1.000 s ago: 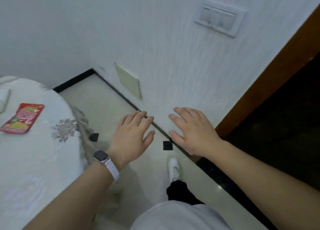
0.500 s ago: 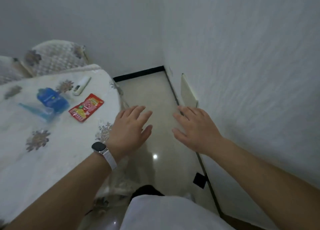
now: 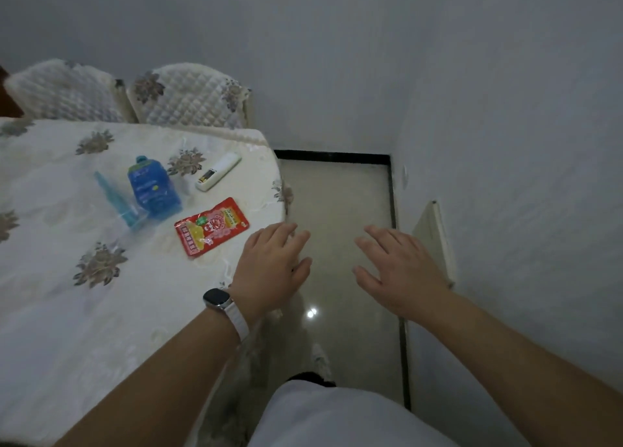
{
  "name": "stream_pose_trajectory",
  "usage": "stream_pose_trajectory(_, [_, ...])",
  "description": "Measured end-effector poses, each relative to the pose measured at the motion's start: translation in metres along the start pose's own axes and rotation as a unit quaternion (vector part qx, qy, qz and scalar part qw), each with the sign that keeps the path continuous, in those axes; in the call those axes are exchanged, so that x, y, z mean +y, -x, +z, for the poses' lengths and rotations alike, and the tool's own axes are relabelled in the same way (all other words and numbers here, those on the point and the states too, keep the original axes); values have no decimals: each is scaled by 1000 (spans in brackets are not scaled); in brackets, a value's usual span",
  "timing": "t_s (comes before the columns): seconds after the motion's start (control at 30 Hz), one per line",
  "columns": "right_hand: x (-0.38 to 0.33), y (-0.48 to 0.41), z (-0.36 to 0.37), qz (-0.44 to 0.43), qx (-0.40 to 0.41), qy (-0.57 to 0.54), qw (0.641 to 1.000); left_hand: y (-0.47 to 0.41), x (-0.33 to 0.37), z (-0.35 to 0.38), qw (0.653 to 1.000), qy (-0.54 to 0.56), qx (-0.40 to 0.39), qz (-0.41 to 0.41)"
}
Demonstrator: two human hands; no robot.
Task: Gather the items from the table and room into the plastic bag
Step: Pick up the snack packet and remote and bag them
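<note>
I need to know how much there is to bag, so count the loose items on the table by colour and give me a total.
Blue: 2, a squat blue plastic bottle and a slim pale-blue pointed plastic piece
Red: 1, a flat red foil snack packet
White: 1, a white remote control
Total: 4

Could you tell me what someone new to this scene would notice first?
Two empty open hands, left hand and right hand, hover over the floor beside the table. On its floral cloth lie a red snack packet, a blue bottle and a white remote.
</note>
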State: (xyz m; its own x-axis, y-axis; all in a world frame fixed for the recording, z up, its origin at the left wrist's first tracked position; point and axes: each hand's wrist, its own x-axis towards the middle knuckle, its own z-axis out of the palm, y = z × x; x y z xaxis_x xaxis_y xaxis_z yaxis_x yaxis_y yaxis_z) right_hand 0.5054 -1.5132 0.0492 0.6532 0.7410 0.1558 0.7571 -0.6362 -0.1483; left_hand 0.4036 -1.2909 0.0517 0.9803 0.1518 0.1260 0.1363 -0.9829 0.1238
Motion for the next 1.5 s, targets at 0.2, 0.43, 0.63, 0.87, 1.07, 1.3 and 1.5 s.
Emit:
stream_pose_trajectory(0.2, [32, -103, -10, -18, 3, 17, 1000, -88, -44, -2, 1000, 14, 24, -11])
stream_pose_trajectory(0.43, [53, -184, 10, -57, -22, -19, 998, -145, -77, 14, 997, 30, 23, -67])
stream_pose_trajectory(0.63, [88, -275, 47, -141, -37, -50, 988, -186, -101, 31, 987, -4, -8, -161])
stream_pose_trajectory(0.87, [105, -376, 61, -293, -43, -96, 950, -221, -106, 24, 956, -58, -28, -286])
stream_pose_trajectory(1.07, [75, -434, 83, -418, -71, -116, 898, -209, -106, 14, 919, -81, -23, -385])
stream_pose_trajectory(1.3, [6, -462, 113, -502, -138, -100, 848, -160, -141, 38, 883, -49, -20, -467])
stream_pose_trajectory(1.5, [-45, -485, 130, -522, -170, -46, 835, -127, -192, 78, 865, 29, -43, -498])
